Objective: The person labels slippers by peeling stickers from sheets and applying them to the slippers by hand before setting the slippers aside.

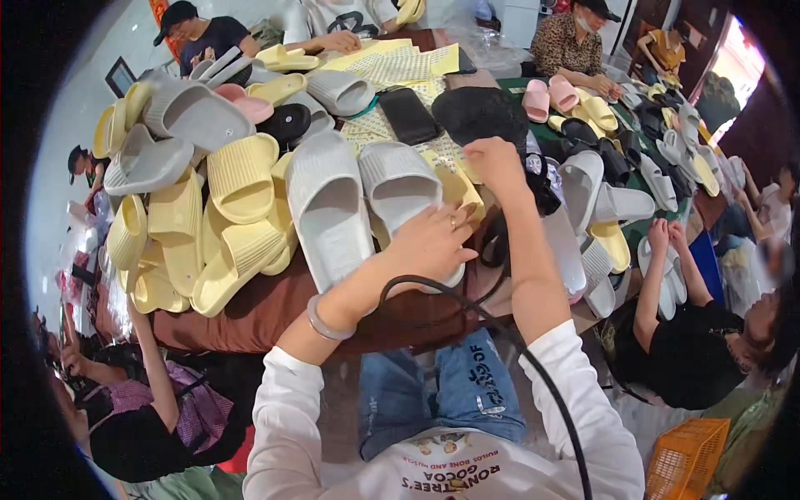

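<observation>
Wall (87, 117): pale, with a small dark-framed picture (122, 77).
Dark objects: a flat black rectangle (409, 115) just beside a larger black lump (479, 115), its kind unclear.
Far side: one co-worker in a dark cap and shirt (208, 40), another in a leopard-print top (567, 48).
Lower right: a person in black (679, 354) near an orange slatted crate (683, 454).
Lower left: purple checked cloth (198, 412).

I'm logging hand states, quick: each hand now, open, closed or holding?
Left hand: open, fingers spread over a grey slipper.
Right hand: fingers bent near a black object; whether it holds anything cannot be told.
</observation>
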